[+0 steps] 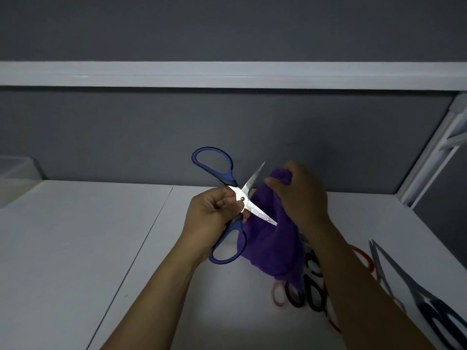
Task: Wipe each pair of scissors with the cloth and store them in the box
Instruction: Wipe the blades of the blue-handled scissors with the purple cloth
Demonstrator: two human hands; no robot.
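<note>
- The left hand (212, 215) holds a pair of blue-handled scissors (242, 198) in the air above the middle of the white worktop (75, 248), towards its back edge.
- Its fingers are curled round the shank just below the pivot, with the thumb pressed beside the screw.
- The blades are spread wide: one points up and right, the other down and right, its tip lying against the cloth.
- One handle loop stands up to the left above the hand and the other hangs below the wrist.
- The right hand (303, 198) grips a purple cloth (273, 246), fingers bunched and clamped on its top fold just beside the upper blade.
- The rest of the cloth hangs down behind the blades towards the worktop.
- More scissors lie on the worktop near its right front, partly under the right forearm: black-handled scissors (317, 308), a pink handle loop (280, 305) and a red handle (367, 257).
- A larger dark-handled pair (414, 289) lies by the right edge, apart from the others.
- At the back left corner stands what looks like a translucent box (15, 170), dim and cut off by the frame.
</note>
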